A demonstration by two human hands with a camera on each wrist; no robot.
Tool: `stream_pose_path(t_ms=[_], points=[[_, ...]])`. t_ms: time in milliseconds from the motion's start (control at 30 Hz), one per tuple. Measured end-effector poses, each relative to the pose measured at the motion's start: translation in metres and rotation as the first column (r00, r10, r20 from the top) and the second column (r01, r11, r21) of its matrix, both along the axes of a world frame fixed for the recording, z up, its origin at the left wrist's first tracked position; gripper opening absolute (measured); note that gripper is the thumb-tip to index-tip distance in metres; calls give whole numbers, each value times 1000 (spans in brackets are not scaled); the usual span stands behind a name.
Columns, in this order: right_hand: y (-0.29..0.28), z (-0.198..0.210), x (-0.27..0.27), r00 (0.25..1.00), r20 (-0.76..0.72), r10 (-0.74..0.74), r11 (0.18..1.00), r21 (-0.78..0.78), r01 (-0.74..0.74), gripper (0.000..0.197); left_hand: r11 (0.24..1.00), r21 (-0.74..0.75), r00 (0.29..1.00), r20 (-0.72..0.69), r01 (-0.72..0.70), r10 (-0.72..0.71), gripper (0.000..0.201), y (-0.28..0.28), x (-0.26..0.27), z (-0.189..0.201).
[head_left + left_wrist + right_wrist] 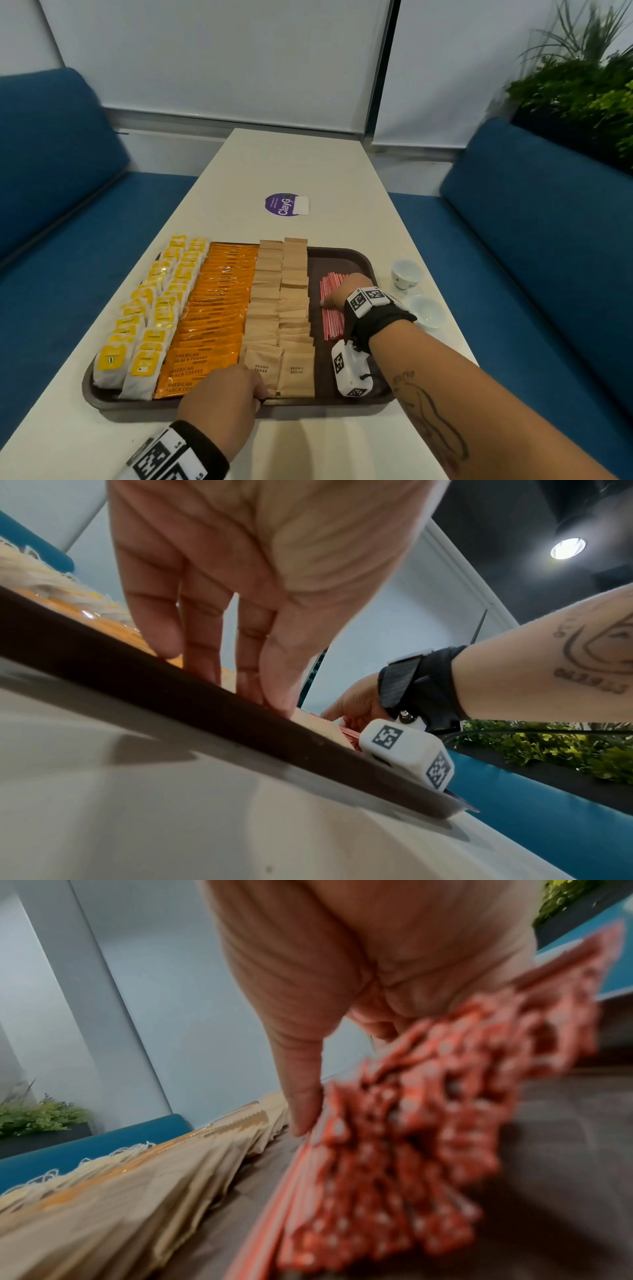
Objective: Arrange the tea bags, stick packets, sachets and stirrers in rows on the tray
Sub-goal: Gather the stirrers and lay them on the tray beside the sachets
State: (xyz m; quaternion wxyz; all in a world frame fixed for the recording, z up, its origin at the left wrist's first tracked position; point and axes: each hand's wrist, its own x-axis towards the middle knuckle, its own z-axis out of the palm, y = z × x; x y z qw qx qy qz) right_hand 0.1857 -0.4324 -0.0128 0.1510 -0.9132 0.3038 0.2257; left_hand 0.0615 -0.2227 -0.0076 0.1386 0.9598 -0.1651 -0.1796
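A brown tray (346,255) lies on the white table. It holds rows of yellow tea bags (150,308), orange coffee stick packets (219,301) and brown sugar sachets (281,301). Red-and-white stirrers (330,322) lie in its right part. My left hand (260,394) sits at the near rim (137,669), and its straight fingers (205,642) press the near ends of the packet and sachet rows. My right hand (342,289) lies over the stirrers (394,1150), its thumb (301,1096) against their left side and curled fingers behind the bundle.
Two small white cups (407,274) (426,311) stand on the table just right of the tray. A round purple sticker (284,204) lies beyond it. Blue benches (68,240) flank the table. A plant (582,85) stands at the back right.
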Motion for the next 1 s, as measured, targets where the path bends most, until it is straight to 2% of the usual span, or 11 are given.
stream_pose_path(t_ms=[67,200,233,333,367,467,600,667,767,900,1000], points=[[-7,-11,5,1000,5,20,999,-35,-20,94,1000,8,1000,6,0,0,25,-2,-1,2],[-41,-74,53,999,41,1,999,-36,1,108,1000,21,1000,-3,-7,7,20,-6,-4,7],[-36,-58,40,998,55,-9,999,-31,11,103,1000,24,1000,-8,-9,10,19,-8,-4,10],[-17,19,-14,989,116,93,996,-11,-92,55,1000,-6,1000,-6,-21,21,16,-23,-3,27],[-18,29,-23,987,114,115,993,-17,-114,48,999,-18,1000,3,-27,27,18,-30,-1,34],[-29,39,-35,978,127,168,984,-72,-160,40,996,-87,997,74,-25,31,23,-54,12,53],[-39,35,-49,962,117,248,969,-35,-245,33,994,-112,1000,-19,5,-7,37,-91,40,58],[-41,31,-56,943,147,299,954,-22,-299,35,997,-43,995,-68,68,-71,53,-110,53,54],[-38,25,-62,916,123,381,924,-15,-382,39,954,204,973,-118,219,-198,63,-136,66,48],[-32,17,-62,869,57,492,871,-19,-491,36,819,466,941,-129,336,-313,47,-159,75,31],[-31,17,-62,844,23,535,845,-28,-535,36,800,504,945,-152,326,-289,42,-162,81,21]])
